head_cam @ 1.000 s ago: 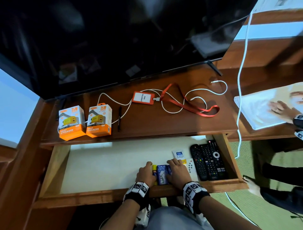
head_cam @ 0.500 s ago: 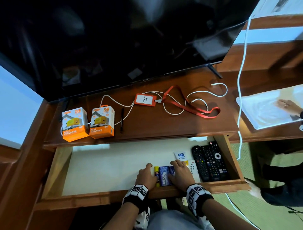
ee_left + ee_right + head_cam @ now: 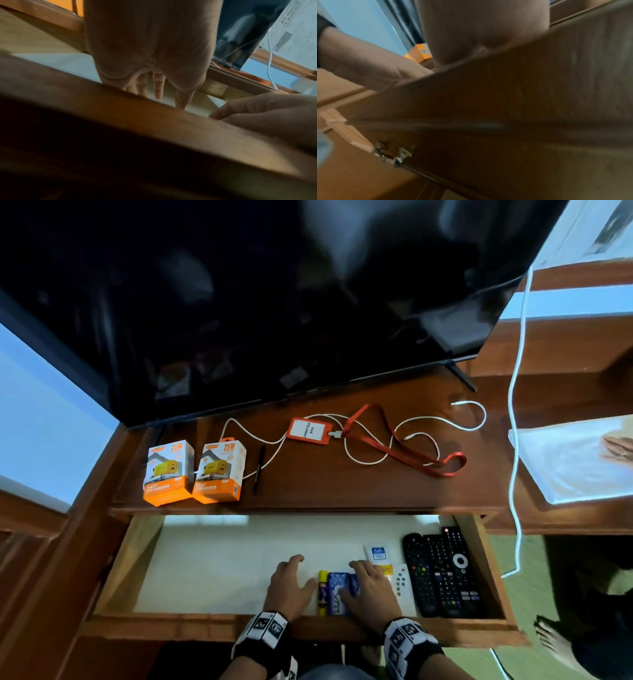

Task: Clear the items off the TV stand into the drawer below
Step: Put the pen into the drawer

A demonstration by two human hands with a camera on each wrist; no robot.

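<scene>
Both hands sit in the open wooden drawer [image 3: 113, 570]: the left hand [image 3: 289, 587] flat on the pale liner, its grip wide and empty, the right hand [image 3: 368, 587] spread over a blue patterned packet [image 3: 337, 594] beside a slim yellow tube [image 3: 322, 594], pressing rather than clasping. Two orange-and-white charger boxes [image 3: 193, 470], a black pen [image 3: 259, 469], a white cable [image 3: 363, 440] and an orange lanyard badge [image 3: 308, 431] remain on the dark wooden table [image 3: 342, 481]. The cable runs across the lanyard, so lifting one likely drags the other, perhaps sweeping the pen off.
</scene>
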